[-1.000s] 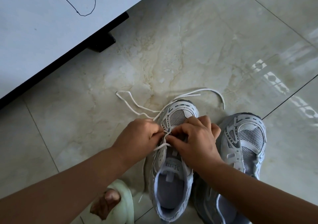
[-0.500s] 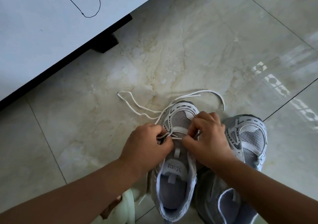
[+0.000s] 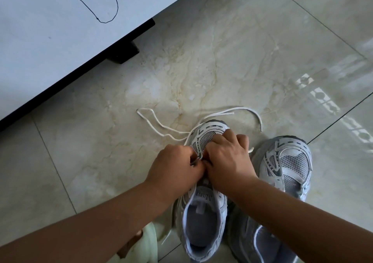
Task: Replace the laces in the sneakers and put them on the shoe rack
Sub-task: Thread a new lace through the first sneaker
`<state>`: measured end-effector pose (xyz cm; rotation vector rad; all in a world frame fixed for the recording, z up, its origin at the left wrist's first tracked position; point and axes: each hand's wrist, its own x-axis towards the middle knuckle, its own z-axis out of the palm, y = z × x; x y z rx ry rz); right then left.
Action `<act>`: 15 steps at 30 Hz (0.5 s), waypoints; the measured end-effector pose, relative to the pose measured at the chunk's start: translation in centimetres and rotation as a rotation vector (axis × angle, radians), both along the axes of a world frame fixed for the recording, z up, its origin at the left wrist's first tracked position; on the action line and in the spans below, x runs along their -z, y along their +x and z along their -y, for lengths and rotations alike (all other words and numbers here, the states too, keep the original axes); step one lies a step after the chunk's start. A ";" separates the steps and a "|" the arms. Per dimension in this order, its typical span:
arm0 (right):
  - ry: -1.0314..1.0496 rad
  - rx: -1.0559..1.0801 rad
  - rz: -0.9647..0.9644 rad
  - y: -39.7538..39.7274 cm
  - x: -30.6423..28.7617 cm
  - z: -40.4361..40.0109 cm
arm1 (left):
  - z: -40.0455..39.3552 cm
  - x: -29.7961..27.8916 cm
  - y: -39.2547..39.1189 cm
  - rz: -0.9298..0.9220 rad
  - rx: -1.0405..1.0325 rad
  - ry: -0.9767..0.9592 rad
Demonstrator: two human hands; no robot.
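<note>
Two grey and white mesh sneakers stand side by side on the tiled floor, toes pointing away from me. The left sneaker is under both hands. My left hand pinches the white lace at the lower eyelets on the shoe's left side. My right hand lies curled over the front of the lacing area and grips the lace there; its fingertips are hidden. The lace's loose ends trail across the floor beyond the toe. The right sneaker has no lace showing.
A white cabinet with a black base and foot fills the upper left; a pen outline is drawn on its face. A pale green slipper with a foot in it sits at the bottom left. Glossy marble tiles stretch ahead and right.
Both hands have moved toward the toe of the left sneaker and closed in on each other. The camera has tilted a little, so the cabinet shows more.
</note>
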<state>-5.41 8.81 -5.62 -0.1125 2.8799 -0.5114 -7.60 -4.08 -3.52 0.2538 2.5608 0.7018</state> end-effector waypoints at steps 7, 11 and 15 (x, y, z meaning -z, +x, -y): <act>-0.179 -0.081 0.065 -0.5 -0.7 -2.2 | 0.0 0.1 0.9 -0.086 -0.042 0.078; -0.261 -0.126 0.042 0.3 -1.9 -4.3 | -0.5 -0.2 1.1 -0.055 -0.027 0.048; -0.294 -0.068 0.202 0.7 -2.7 -5.7 | -0.7 -0.8 0.4 0.028 -0.042 -0.020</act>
